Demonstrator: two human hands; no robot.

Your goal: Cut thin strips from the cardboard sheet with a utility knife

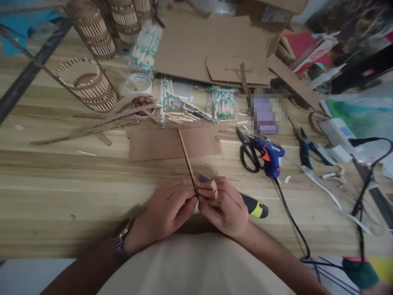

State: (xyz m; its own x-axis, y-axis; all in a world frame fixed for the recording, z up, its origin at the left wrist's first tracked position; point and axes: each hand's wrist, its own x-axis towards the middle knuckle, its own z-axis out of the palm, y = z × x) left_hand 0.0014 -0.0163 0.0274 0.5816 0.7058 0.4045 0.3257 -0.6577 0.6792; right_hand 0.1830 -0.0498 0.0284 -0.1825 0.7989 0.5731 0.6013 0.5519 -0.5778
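Note:
A thin cardboard strip is pinched at its near end between my two hands, its far end over a flat brown cardboard piece. My left hand, below a wrist with a dark watch, is closed on the strip. Closed on the same end, my right hand has a small pale scrap against its fingers. Under and beside my right hand lies a knife with a black and yellow handle, partly hidden by the hand.
Black scissors and a blue glue gun lie to the right, with pliers beyond. Woven stick baskets stand at the back left. Bagged sticks, a tape roll and large cardboard are farther back.

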